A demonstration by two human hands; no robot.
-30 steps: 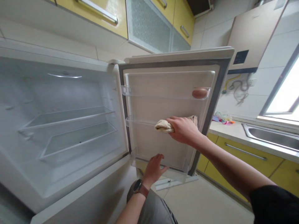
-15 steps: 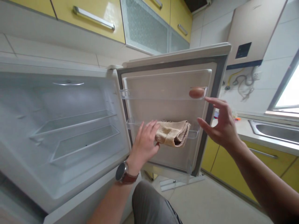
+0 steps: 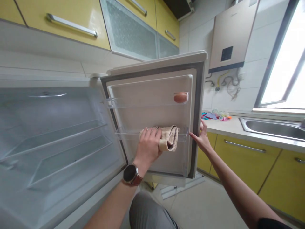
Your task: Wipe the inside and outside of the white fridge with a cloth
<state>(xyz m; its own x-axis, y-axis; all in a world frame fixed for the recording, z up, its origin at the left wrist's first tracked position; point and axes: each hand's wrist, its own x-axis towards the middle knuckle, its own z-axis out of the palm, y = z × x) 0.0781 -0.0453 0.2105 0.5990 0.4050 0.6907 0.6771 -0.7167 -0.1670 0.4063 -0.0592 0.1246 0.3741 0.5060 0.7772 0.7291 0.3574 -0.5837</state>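
Note:
My left hand (image 3: 149,144), with a watch on its wrist, is closed over a folded beige cloth (image 3: 169,138) and presses it to the lower clear shelf (image 3: 183,137) of the open fridge door (image 3: 149,90). Part of the cloth lies hidden under my fingers. At the door's outer edge is my right hand (image 3: 203,137), its thumb on the inner side and its fingers round the edge. A brown egg (image 3: 180,97) sits at the right end of the upper door shelf (image 3: 143,103).
To the left, the fridge interior (image 3: 59,121) shows two glass shelves. Right of the door stand a counter with colourful cloths or bags (image 3: 212,115) and a steel sink (image 3: 274,128). Yellow cabinets (image 3: 64,19) hang above; a water heater (image 3: 232,38) is on the wall.
My right hand has moved from the air beside the egg down to the door's edge and taken hold of it. My left hand has shifted further over the cloth. The view has turned right.

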